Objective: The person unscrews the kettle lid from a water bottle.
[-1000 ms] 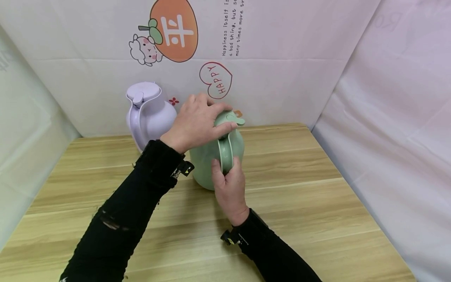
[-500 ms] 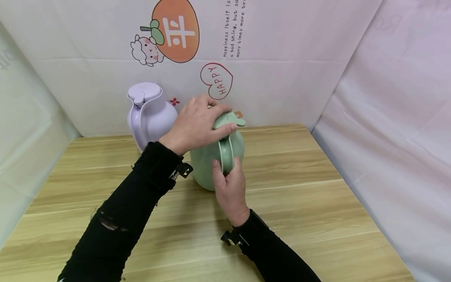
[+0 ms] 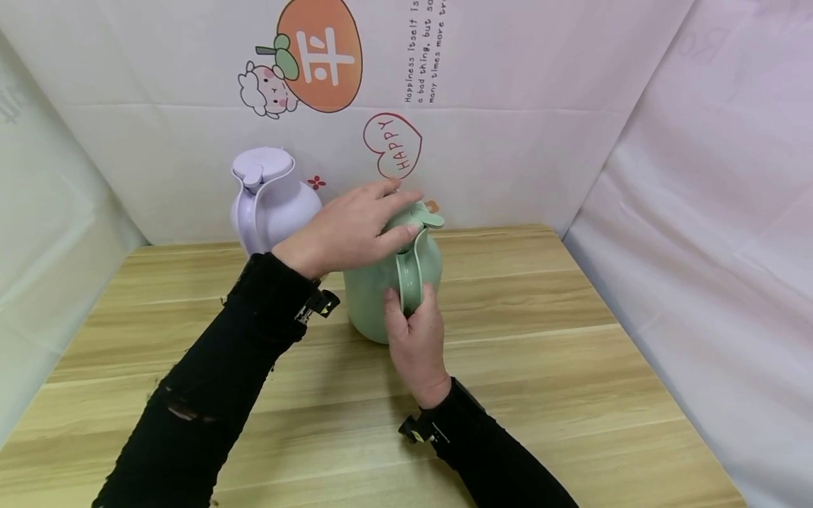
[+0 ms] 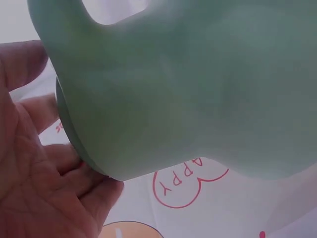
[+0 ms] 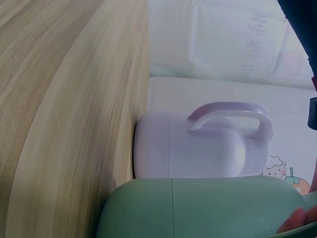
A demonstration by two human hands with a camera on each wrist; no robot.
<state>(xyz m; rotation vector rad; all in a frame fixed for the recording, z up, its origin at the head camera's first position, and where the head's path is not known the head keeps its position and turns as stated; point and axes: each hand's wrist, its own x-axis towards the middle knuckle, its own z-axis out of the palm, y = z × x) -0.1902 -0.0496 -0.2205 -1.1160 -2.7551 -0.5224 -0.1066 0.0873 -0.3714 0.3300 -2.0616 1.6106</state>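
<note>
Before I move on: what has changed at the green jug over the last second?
The left hand has flattened slightly over the lid, its wrist shifting left. Nothing was visibly gripped or released. The right hand still holds the handle of the green thermos jug; the lilac thermos jug stayed put.

Backdrop (image 3: 527, 155): heart (image 3: 393, 145), “HAPPY”; fruit (image 3: 325, 56), “平”; cropped lines (image 3: 420, 60), “Happiness itself is / a bad thing, but so / many times more tr”.
</note>
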